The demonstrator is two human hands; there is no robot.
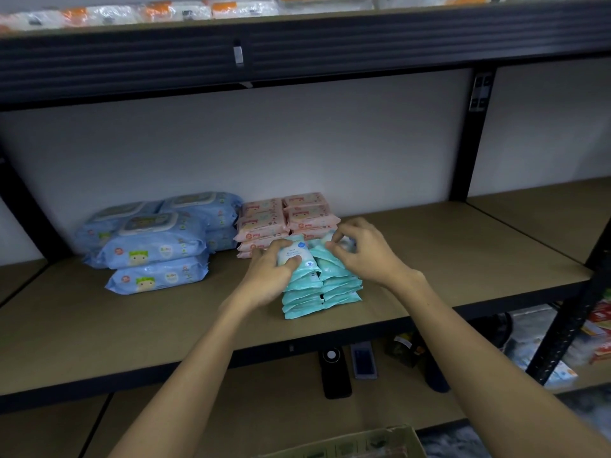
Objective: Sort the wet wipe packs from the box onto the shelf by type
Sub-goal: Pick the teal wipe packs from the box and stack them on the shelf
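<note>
Box [363,444] bottom edge | L hand [269,276] fingers curled – grip teal pack [292,256] | R hand [363,251] fingers pinch teal stack [337,276]

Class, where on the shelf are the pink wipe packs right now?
In the head view, the pink wipe packs sit mid-shelf at the back, right of the blue packs and directly behind the teal stacks.

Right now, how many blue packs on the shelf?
4 visible, at the shelf's left: front stack has one on top and one under it; behind, one at back left and one at back right. More may be hidden underneath.
</note>
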